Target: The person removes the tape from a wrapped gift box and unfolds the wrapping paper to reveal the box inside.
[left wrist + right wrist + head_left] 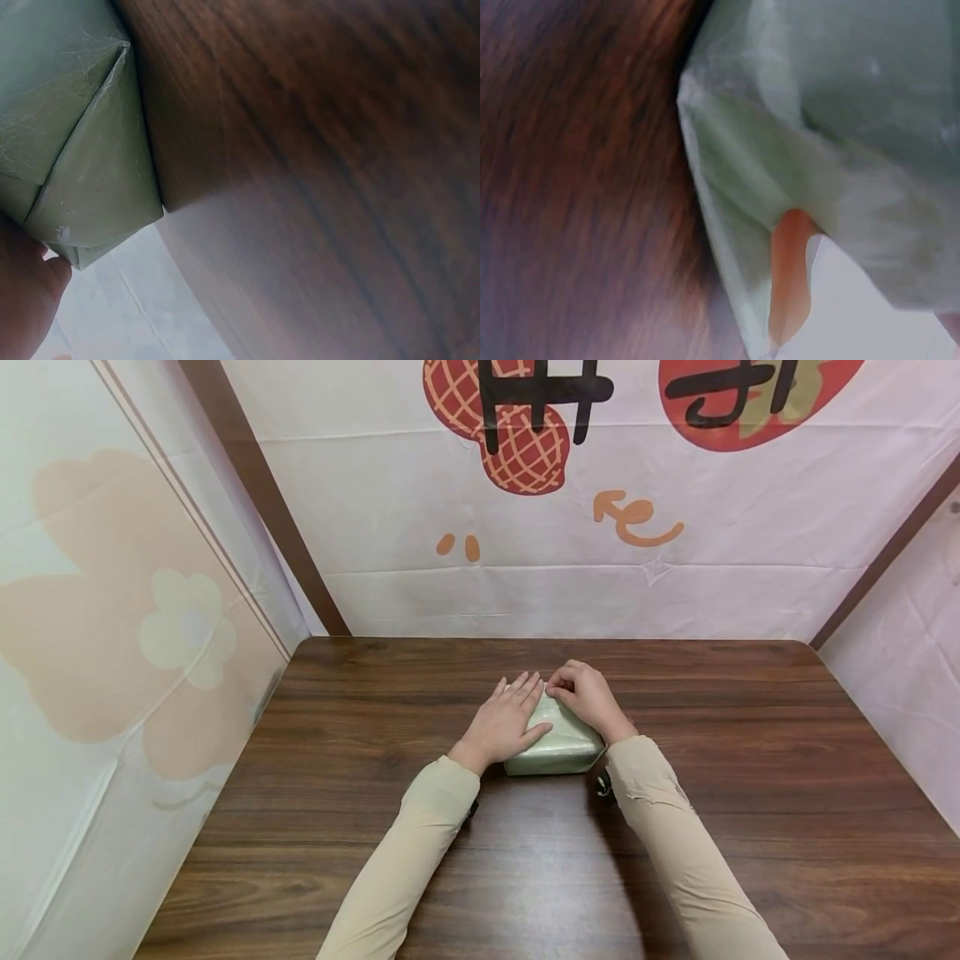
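Note:
A box-shaped package in pale green, shiny wrapping paper point(555, 750) sits on the wooden table. My left hand point(504, 724) lies over its left side, fingers stretched toward the far edge and thumb spread across the top. At the far end my right hand point(590, 695) pinches the wrapping with curled fingers. In the left wrist view, one end of the package point(94, 157) shows neat triangular folds, with part of the left hand point(26, 292) at its corner. Up close in the right wrist view, a fingertip point(790, 270) presses a loose, creased flap of wrapping paper point(742, 165).
The dark wood-grain table point(360, 735) extends around the package on all sides. A white printed cloth point(390, 502) hangs behind the far edge, and another with a flower point(112, 610) hangs at the left. Dark devices point(604, 783) show under the wrists.

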Tool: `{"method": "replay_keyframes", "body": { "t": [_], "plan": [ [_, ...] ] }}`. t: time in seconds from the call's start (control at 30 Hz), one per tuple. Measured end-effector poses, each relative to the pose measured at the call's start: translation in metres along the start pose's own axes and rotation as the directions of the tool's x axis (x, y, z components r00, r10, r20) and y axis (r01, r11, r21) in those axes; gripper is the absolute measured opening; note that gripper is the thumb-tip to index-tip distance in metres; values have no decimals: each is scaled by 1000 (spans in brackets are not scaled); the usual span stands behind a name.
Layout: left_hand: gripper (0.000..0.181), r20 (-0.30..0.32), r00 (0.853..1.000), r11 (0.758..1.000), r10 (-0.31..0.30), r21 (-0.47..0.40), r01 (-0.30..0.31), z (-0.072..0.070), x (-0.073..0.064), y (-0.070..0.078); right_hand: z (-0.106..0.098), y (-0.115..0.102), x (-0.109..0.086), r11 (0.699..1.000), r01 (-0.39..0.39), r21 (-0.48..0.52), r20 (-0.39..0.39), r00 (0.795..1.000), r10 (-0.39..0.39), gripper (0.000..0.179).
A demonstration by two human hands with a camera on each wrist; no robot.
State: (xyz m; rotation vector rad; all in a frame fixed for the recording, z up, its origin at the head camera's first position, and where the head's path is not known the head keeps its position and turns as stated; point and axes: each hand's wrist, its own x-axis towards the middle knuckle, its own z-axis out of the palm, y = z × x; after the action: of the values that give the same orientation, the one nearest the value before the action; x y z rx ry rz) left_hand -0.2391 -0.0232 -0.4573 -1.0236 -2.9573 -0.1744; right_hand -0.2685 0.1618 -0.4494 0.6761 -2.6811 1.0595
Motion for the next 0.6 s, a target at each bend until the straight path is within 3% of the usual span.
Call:
{"method": "replay_keyframes", "body": {
  "t": [0.23,0.37,0.5,0.6],
  "plan": [
    [71,-12,1000,1000,-6,13,6,1,0,0,-1,4,0,1000,-10,28,-21,1000,11,6],
    [71,-8,1000,1000,-4,11,4,0,0,0,2,2,3,1000,-14,-6,-12,1000,13,6],
    [71,1,1000,1000,-4,8,4,0,-1,1,3,-3,6,992,-2,-127,37,999,7,7],
    [71,-1,1000,1000,-7,8,7,0,0,1,4,-6,8,968,27,-251,87,996,-6,10]
  ]
}}
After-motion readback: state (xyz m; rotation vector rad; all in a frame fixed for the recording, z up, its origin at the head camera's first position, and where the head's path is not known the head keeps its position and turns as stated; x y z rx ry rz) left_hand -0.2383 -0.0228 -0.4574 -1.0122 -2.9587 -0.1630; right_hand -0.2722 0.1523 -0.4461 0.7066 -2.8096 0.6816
